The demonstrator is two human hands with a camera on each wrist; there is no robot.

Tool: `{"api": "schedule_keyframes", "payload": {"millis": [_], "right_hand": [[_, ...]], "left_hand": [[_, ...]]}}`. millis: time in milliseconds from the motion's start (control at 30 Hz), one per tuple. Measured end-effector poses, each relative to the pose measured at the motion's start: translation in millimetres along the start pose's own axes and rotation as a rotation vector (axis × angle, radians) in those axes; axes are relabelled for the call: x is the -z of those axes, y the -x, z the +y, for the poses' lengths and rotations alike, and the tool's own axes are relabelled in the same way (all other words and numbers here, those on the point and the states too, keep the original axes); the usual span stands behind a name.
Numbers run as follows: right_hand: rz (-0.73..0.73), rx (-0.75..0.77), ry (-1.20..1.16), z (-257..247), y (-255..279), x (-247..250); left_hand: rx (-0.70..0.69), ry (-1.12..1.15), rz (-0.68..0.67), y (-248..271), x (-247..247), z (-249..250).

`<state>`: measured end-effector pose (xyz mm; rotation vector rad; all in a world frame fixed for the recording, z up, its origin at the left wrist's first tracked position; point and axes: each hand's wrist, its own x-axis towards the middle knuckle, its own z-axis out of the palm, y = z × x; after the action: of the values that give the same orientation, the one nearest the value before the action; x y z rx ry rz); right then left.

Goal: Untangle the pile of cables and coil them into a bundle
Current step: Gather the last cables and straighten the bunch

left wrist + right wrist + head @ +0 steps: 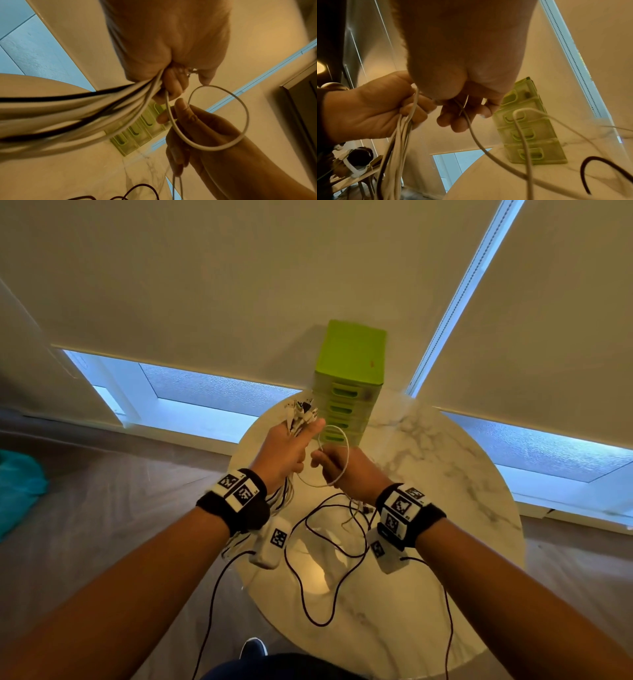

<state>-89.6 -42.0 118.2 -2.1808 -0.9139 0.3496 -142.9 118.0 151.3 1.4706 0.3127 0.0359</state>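
Above the round marble table (428,474), my left hand (294,446) grips a bundle of white and dark cables (102,115), its plug ends (301,412) sticking out past the fingers. The bundle's strands (399,142) hang down below the fist. Close to the right, my right hand (329,463) pinches a thin white cable (347,450) that forms a loop (240,108) over the back of that hand and runs into the left fist. In the right wrist view this cable (479,139) trails down toward the table. A dark cable (321,625) lies in loose loops on the tabletop.
A green plastic drawer unit (349,378) stands at the table's far edge, just behind the hands. Drawn roller blinds and low window strips lie beyond. Floor surrounds the table, with a teal object (17,491) at the left. Thin dark cords hang from both wrist cameras.
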Motion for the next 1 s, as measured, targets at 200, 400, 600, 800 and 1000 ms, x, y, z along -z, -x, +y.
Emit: {"api": "schedule_keyframes", "payload": {"millis": [200,400,600,800,1000], "right_hand": [[-0.028,-0.032,-0.102,2.1,-4.4,12.7],[-0.092,-0.015,-0.092,-7.9,-6.3,9.9],[-0.563,-0.322,-0.221,14.5,5.2,9.6],[-0.694,-0.632,0.142,97.0,50.2,21.1],[-0.174,-0.643,0.055,100.5,50.3,51.2]], "left_hand": [[-0.033,-0.042,-0.053,0.1,-1.3,0.0],[-0.108,-0.145,-0.064,-2.7,-1.2,2.6],[-0.070,0.025,0.112,-10.0,11.3,16.2],[-0.155,0.137,0.288,-20.2,54.9,44.4],[-0.091,0.033,0.262,-17.6,60.7,38.4]]}}
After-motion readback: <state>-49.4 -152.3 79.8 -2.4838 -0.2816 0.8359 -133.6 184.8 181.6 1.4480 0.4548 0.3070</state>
